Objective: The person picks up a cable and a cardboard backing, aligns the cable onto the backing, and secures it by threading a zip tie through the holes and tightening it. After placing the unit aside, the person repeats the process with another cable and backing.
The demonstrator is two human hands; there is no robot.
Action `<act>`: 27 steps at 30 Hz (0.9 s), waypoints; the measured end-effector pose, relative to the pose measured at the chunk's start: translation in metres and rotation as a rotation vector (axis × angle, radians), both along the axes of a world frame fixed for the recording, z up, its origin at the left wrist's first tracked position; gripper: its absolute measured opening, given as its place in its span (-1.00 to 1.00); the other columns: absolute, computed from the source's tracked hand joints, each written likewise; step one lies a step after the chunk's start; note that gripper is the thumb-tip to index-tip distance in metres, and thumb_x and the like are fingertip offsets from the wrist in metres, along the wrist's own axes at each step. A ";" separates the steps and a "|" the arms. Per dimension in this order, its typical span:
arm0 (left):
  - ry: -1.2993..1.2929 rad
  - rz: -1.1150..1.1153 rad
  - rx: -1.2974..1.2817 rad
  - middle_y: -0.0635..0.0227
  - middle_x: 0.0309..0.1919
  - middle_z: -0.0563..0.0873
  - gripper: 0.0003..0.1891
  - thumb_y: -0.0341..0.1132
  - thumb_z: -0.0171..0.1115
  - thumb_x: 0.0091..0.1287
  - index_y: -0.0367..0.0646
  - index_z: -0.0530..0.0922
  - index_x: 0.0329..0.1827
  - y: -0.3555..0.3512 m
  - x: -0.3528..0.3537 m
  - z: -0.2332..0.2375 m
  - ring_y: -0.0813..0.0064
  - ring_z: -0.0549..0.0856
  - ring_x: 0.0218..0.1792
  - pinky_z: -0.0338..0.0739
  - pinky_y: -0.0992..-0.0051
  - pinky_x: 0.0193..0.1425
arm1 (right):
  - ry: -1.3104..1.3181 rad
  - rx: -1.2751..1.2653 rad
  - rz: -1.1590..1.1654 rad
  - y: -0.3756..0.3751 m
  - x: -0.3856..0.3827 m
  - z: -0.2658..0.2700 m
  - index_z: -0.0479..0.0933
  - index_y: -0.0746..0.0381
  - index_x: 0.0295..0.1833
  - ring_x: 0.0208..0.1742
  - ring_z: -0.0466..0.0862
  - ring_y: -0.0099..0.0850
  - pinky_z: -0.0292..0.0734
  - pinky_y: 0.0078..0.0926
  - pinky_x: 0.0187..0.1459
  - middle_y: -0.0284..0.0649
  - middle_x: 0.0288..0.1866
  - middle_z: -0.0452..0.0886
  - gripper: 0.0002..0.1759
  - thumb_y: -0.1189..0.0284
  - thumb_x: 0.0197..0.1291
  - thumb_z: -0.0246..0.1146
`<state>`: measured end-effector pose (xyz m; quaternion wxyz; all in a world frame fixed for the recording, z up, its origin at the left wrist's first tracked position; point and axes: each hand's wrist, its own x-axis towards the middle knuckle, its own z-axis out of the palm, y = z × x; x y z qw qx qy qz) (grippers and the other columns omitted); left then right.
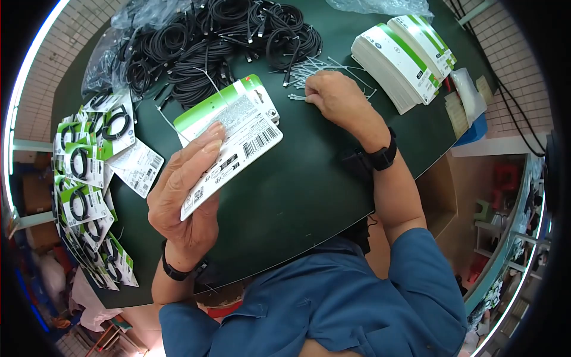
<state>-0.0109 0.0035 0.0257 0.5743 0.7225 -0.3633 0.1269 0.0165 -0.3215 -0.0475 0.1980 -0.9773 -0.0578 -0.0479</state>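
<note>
My left hand (pixel 189 187) is closed around packaging cards (pixel 241 154) held tilted over the table, their printed barcode side facing up. A thin cable tie (pixel 168 122) sticks out at the left of the cards, and another thin strand rises above their green top. The fingers of my right hand (pixel 340 100) are pinched together at the near edge of a loose pile of pale cable ties (pixel 318 64). Tie ends poke out by the fingertips, and the pinch seems to be on one. Behind the pile lie coiled black cables (pixel 202 71).
Stacks of flat cards (pixel 395 62) stand at the back right. Cards with black cables attached (pixel 80 163) overlap along the left side. Plastic bags (pixel 107 65) lie at the back left, another clear bag (pixel 470 95) at the right edge. The green table (pixel 291 178) curves close to my body.
</note>
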 end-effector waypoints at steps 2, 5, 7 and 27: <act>0.007 -0.030 -0.005 -0.19 0.14 0.79 -0.67 -0.29 0.32 0.57 -0.40 0.71 0.20 -0.001 0.001 -0.001 -0.04 0.78 0.25 0.58 0.17 0.43 | -0.030 -0.002 -0.004 0.002 -0.003 -0.001 0.60 0.30 -0.23 -0.10 0.71 0.07 0.61 -0.03 -0.03 -0.01 -0.22 0.71 -0.87 0.46 0.30 0.35; 0.014 -0.045 -0.022 -0.18 0.14 0.79 -0.67 -0.31 0.34 0.56 -0.40 0.71 0.21 -0.001 0.003 -0.004 -0.03 0.78 0.25 0.58 0.17 0.43 | -0.059 -0.025 -0.030 0.005 -0.003 -0.002 0.58 0.30 -0.22 -0.09 0.71 0.08 0.61 -0.03 -0.03 0.00 -0.18 0.71 -0.87 0.46 0.32 0.34; 0.017 -0.061 -0.025 -0.16 0.14 0.79 -0.68 -0.34 0.35 0.54 -0.39 0.71 0.21 -0.001 0.004 -0.006 -0.04 0.78 0.26 0.58 0.17 0.42 | -0.076 -0.044 -0.037 0.008 -0.004 0.003 0.58 0.30 -0.22 -0.09 0.71 0.08 0.61 -0.03 -0.03 0.01 -0.17 0.71 -0.87 0.46 0.32 0.33; -0.023 -0.023 0.081 -0.10 0.19 0.79 -0.70 -0.36 0.40 0.49 -0.31 0.73 0.20 -0.003 0.017 -0.017 -0.05 0.76 0.29 0.57 0.20 0.43 | -0.237 0.039 -0.054 0.006 -0.005 0.014 0.72 0.26 -0.16 -0.15 0.74 -0.03 0.65 -0.14 -0.07 -0.10 -0.24 0.72 -0.92 0.50 0.29 0.36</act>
